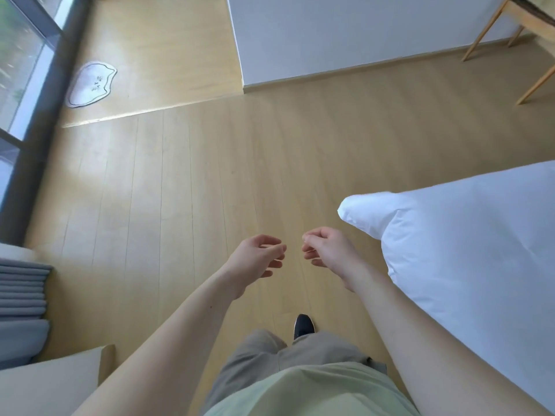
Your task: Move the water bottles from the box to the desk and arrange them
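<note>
Walking over the floor with both hands out front — left hand and right hand hold nothing, fingers loosely curled. No bottles or box in sight — can't tell which way they lie.

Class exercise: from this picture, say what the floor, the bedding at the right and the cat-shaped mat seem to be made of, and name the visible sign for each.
Floor: probably wood or laminate planks, with a satin sheen; seams and soft glare show.
Bedding: white woven fabric, matte; soft folds and creases.
Cat-shaped mat: material unclear, perhaps absorbent stone or rubber; flat, pale, dark outline.
</note>
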